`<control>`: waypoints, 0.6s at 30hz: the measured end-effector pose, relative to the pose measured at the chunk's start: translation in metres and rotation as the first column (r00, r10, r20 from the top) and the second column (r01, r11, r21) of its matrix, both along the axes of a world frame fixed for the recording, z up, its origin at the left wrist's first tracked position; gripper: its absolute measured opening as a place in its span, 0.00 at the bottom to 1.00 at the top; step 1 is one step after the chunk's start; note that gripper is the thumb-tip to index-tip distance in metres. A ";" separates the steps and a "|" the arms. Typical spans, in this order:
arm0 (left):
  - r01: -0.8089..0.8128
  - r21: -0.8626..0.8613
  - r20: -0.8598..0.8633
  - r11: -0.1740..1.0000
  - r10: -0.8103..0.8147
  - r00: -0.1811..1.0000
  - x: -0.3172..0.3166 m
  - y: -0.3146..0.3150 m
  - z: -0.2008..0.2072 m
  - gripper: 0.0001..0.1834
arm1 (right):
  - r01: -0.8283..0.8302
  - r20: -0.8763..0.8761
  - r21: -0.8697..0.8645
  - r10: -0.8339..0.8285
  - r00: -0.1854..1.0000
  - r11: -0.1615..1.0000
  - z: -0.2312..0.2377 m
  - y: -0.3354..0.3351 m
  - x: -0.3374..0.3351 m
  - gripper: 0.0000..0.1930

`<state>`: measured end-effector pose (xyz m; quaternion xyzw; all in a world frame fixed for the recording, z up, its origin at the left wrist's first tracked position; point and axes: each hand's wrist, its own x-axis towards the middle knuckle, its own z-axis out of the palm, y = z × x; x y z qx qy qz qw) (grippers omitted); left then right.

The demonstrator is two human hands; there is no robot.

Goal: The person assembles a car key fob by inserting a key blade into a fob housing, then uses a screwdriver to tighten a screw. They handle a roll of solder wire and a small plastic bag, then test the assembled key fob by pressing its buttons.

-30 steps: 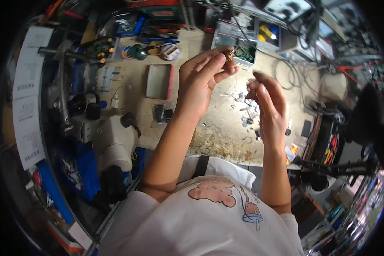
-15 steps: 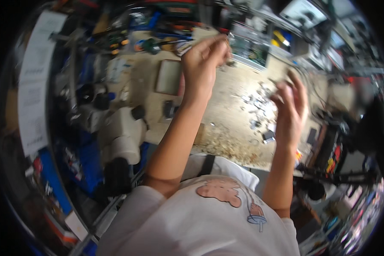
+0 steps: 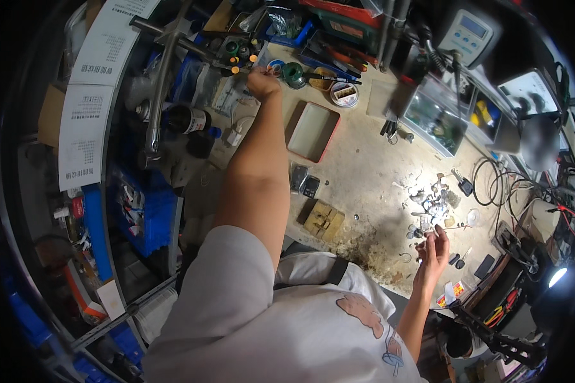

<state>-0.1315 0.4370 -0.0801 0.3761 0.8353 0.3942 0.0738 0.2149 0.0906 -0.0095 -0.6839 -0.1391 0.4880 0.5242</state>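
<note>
My left hand (image 3: 264, 84) is stretched far out at the back left, beside several orange-tipped tools (image 3: 235, 60) and a blue-rimmed round container (image 3: 275, 66). Its fingers are curled together; whatever they hold is too small to make out. Low on the right, my right hand (image 3: 434, 250) hovers by a heap of small metal parts (image 3: 436, 203). Thumb and fingers are drawn together there, and something tiny may sit between them, but I cannot name it. A shallow red-rimmed tray (image 3: 314, 132) lies between the two hands.
A yellowish block (image 3: 324, 220) sits near the bench's front edge. At the back right stands a clear lidded box (image 3: 433, 118), with looped black cable (image 3: 492, 182) nearer me. A dark bottle (image 3: 188, 119) is on the left, and a bright lamp (image 3: 558, 276) glows at far right.
My left hand has moved from the bench's middle to the tools at the back left. My right hand has come nearer to me, below the metal parts. The view has shifted leftward.
</note>
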 end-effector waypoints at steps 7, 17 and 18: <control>0.057 -0.075 -0.289 0.996 -0.076 0.954 0.002 0.004 -0.013 0.06 | -0.032 0.053 -0.070 0.035 0.998 0.997 -0.016 -0.012 0.007 0.15; 0.019 -0.107 -0.283 0.994 -0.049 0.958 0.008 0.007 -0.018 0.06 | -0.039 0.040 -0.102 0.043 0.998 0.994 -0.018 -0.010 -0.006 0.10; 0.031 -0.117 -0.308 0.993 -0.066 0.949 0.007 0.006 -0.019 0.06 | -0.042 0.040 -0.100 0.046 0.998 0.994 -0.019 -0.010 -0.005 0.10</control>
